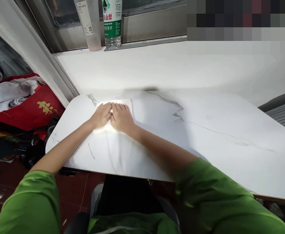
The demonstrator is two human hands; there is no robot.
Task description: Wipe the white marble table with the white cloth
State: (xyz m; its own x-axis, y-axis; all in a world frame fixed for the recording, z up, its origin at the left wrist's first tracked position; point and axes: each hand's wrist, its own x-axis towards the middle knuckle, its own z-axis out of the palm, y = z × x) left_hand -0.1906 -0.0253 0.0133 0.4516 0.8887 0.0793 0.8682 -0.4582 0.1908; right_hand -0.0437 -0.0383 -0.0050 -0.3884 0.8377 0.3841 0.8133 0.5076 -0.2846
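Both of my hands lie flat, side by side, on a white sheet or cloth [123, 104] at the far left of the white marble table [205, 136]. My left hand [101, 115] has its fingers stretched out and touches my right hand [121, 117], whose fingers are also stretched flat. The white thing under them is washed out by bright light, so its edges are hard to make out. Neither hand grips anything. Green sleeves cover my upper arms.
A water bottle with a green label [112, 24] and a frosted tumbler [90, 24] stand on the white window sill [157, 65] beyond the table. A red bag with grey cloth [22, 100] lies on the floor to the left. A grey chair [283, 110] is at right.
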